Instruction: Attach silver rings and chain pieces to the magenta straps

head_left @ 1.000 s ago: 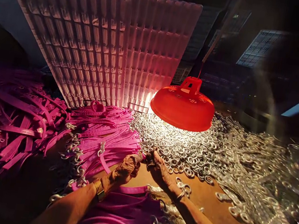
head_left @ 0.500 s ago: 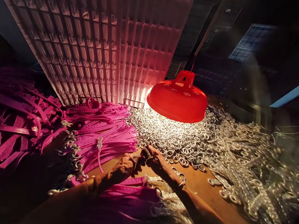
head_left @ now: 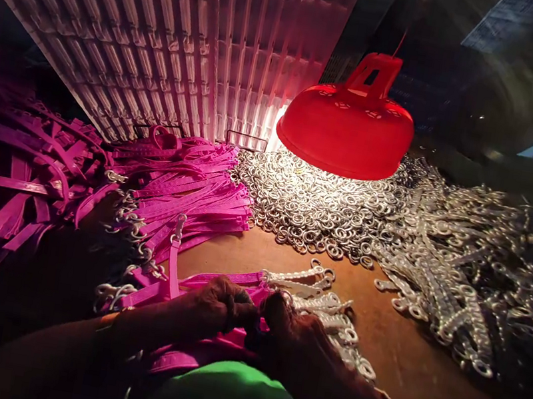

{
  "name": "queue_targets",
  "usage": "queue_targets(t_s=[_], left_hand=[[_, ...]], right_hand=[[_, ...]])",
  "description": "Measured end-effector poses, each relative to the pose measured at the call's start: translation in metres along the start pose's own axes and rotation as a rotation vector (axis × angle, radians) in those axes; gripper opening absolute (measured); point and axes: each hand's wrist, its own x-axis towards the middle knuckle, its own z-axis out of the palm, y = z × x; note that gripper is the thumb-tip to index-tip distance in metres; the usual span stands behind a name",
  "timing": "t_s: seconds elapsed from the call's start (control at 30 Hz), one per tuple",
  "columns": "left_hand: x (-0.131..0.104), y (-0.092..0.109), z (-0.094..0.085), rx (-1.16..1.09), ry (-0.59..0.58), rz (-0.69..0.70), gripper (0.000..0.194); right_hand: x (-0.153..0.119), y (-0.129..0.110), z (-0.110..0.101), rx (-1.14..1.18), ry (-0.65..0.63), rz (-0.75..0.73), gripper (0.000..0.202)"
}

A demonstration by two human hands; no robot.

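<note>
My left hand and my right hand are close together, low in the middle of the head view. Both have bent, closed fingers in shadow, with dark wraps on some fingertips. Between them shows the pink end of a strap, which my left fingers pinch. What my right fingers grip is hidden. Just beyond the hands lies a bundle of pink straps joined to pale silvery braided pieces with rings at their ends. One strap with a silvery clip lies apart to the left.
A red lamp hangs over a heap of metal rings. More silvery braided pieces lie right. Pink straps are piled at left and centre. Ribbed panels lean behind the brown tabletop. Green cloth is nearest me.
Both hands have come back from the edge of the ring heap toward me, over the pink strap bundle. The view has tilted down, so lamp and panels sit higher.
</note>
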Motion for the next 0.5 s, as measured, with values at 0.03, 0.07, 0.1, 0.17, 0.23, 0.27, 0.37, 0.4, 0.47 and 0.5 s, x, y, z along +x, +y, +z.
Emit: queue_targets(t_s=[0.03,0.07,0.1,0.17,0.23,0.27,0.37,0.4,0.47,0.5], left_hand=[[-0.003,-0.009,0.003,-0.066,-0.017,-0.018,0.043],[-0.006,-0.017,0.007,-0.127,-0.026,-0.03,0.042],[-0.01,-0.022,0.011,-0.166,-0.026,-0.029,0.04],[-0.017,-0.027,0.018,-0.136,0.029,-0.004,0.035],[-0.023,-0.025,0.025,-0.058,0.102,0.019,0.031],[-0.025,-0.023,0.028,-0.048,0.122,0.023,0.031],[-0.026,-0.02,0.033,-0.125,0.098,0.032,0.034],[-0.026,-0.021,0.033,-0.151,0.086,0.024,0.036],[-0.024,-0.024,0.032,-0.171,0.07,-0.007,0.036],[-0.023,-0.027,0.031,-0.172,0.058,-0.025,0.035]], right_hand=[[-0.007,0.001,0.003,0.016,-0.006,0.015,0.022],[-0.014,0.001,0.006,0.029,-0.011,0.026,0.02],[-0.018,0.002,0.009,0.042,-0.015,0.032,0.018],[-0.022,0.004,0.016,0.085,-0.016,0.04,0.015],[-0.022,0.005,0.023,0.17,-0.026,0.078,0.016],[-0.022,0.005,0.026,0.239,-0.042,0.102,0.017],[-0.021,0.003,0.032,0.41,-0.116,0.127,0.019],[-0.021,0.001,0.032,0.413,-0.128,0.117,0.015],[-0.022,-0.002,0.03,0.331,-0.151,0.091,0.009],[-0.021,-0.004,0.028,0.269,-0.16,0.082,0.01]])
